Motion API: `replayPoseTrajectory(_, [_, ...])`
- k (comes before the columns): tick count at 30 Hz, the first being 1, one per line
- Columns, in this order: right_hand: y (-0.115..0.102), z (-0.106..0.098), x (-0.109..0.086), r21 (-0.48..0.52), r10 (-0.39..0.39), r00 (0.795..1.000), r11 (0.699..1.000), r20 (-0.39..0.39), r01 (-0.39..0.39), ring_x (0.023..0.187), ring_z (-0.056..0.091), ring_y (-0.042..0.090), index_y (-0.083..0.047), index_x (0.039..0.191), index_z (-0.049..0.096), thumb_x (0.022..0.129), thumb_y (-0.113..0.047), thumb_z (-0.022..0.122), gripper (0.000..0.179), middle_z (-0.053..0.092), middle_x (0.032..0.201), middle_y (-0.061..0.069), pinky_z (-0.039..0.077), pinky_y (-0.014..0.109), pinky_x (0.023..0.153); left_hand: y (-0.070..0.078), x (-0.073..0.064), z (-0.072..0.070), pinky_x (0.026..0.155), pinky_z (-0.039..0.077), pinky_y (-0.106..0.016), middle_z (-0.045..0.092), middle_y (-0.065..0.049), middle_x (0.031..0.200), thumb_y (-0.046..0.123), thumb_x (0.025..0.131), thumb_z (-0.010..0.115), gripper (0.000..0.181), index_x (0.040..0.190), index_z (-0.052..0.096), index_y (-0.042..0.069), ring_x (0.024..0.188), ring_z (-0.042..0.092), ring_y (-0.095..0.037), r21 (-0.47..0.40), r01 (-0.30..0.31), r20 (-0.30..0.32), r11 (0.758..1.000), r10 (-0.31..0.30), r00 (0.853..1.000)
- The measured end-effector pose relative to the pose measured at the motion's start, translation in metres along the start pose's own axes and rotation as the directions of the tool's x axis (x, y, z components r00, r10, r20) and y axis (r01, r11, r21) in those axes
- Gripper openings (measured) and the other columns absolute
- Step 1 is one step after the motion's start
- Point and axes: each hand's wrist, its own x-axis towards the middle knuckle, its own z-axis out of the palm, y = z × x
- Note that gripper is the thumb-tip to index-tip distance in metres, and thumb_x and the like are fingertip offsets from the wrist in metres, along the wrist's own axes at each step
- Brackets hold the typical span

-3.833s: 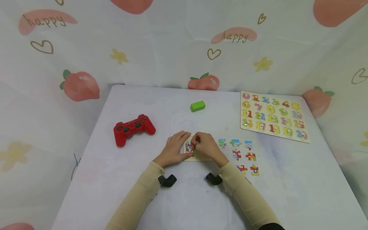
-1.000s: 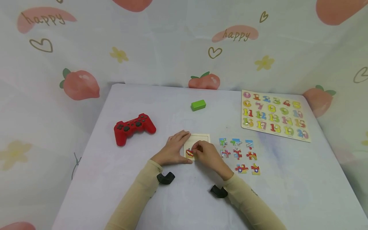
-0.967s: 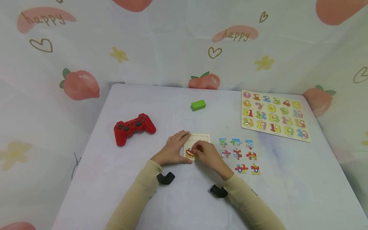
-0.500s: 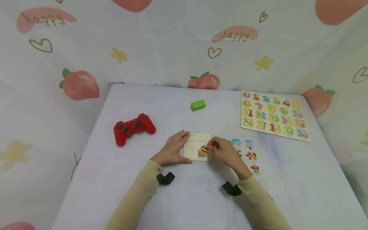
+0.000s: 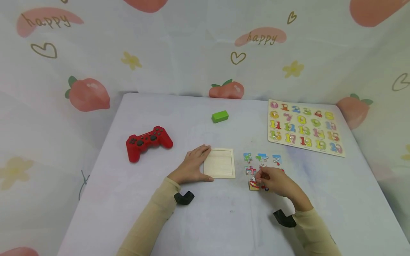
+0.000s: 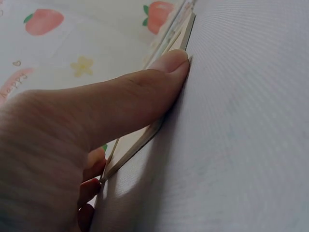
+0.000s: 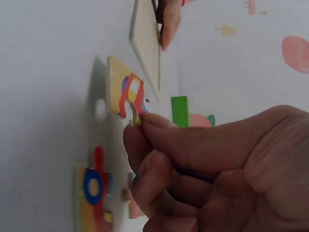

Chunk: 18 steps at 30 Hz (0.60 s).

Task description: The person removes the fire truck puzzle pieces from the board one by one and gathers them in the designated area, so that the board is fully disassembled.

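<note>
My right hand (image 5: 275, 182) pinches a jigsaw puzzle piece (image 7: 126, 89) between thumb and fingertips, just over the table beside the other pieces. The piece is yellow, red and blue and stands tilted in the right wrist view. My left hand (image 5: 190, 166) rests against the left side of a bare wooden puzzle tray (image 5: 219, 163), fingers straight, the thumb (image 6: 140, 96) along its front edge. Several loose puzzle pieces (image 5: 250, 170) lie in rows right of the tray, some hidden behind my right hand. One with a blue ring (image 7: 89, 193) shows below the held piece.
A red game controller (image 5: 148, 142) lies on the left of the white table (image 5: 192, 220). Behind the tray sits a green block (image 5: 220, 116). A number board (image 5: 305, 149) occupies the back right corner, and a printed cloth (image 5: 179, 46) hangs behind the table.
My right hand has lifted the puzzle piece out of the tray and carried it right to the loose pieces. The tray is now bare; my left hand has stayed at its side.
</note>
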Motion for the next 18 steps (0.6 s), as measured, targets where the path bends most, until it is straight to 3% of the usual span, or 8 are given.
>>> replayPoseTrajectory(10, [0.002, 0.01, 0.001, -0.026, -0.049, 0.998, 0.999, -0.039, 0.048, 0.061, 0.051, 0.009, -0.007, 0.086, 0.059, 0.09, -0.007, 0.064, 0.006, 0.06, 0.073, -0.001, 0.042, 0.023, 0.054, -0.001, 0.0, 0.001, 0.112, 0.019, -0.045, 0.021, -0.004, 0.158, 0.055, 0.073, 0.075, 0.107, 0.152, 0.022, 0.005, 0.147, 0.013, -0.019, 0.005, -0.003, -0.008, 1.0, 0.003, 1.0])
replayPoseTrajectory(18, [-0.004, 0.013, 0.002, -0.051, 0.014, 0.997, 0.999, -0.071, -0.017, 0.062, 0.05, 0.011, -0.007, 0.085, 0.058, 0.089, -0.003, 0.063, 0.008, 0.058, 0.074, 0.0, 0.042, 0.024, 0.054, -0.003, 0.002, 0.003, 0.112, 0.019, -0.045, 0.022, -0.004, 0.158, 0.056, 0.072, 0.075, 0.107, 0.152, 0.022, 0.007, 0.147, 0.014, -0.019, 0.006, -0.013, -0.017, 1.0, 0.013, 1.0])
